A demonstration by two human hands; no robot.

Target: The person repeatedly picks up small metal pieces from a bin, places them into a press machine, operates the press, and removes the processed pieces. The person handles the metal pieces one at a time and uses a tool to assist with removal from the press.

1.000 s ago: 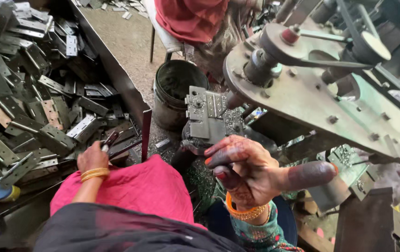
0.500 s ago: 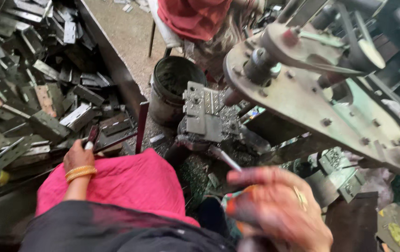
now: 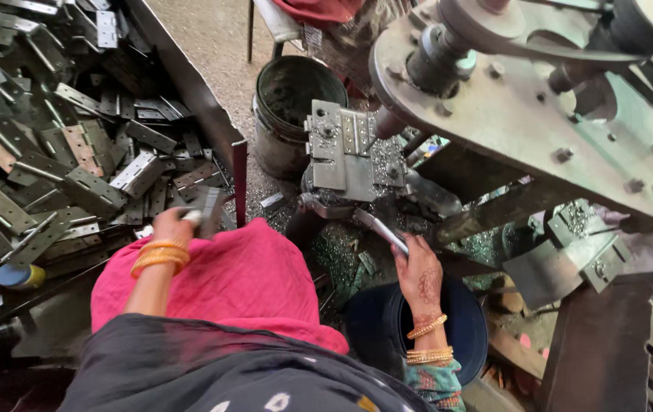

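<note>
This is a small metal workshop. A heavy drilling machine [image 3: 540, 114] stands over a jig [image 3: 349, 152], with a pile of hinge plates [image 3: 59, 160] and metal shavings [image 3: 341, 255] on the floor.

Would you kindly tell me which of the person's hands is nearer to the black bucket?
Left. The left hand is just left of and below the black bucket; the right hand sits farther off, lower right, beyond the metal jig.

A grey perforated hinge plate [image 3: 206, 204] sits tilted between the left fingers; a slim metal strip [image 3: 381, 231] slants up-left from the right fingertips.
</note>
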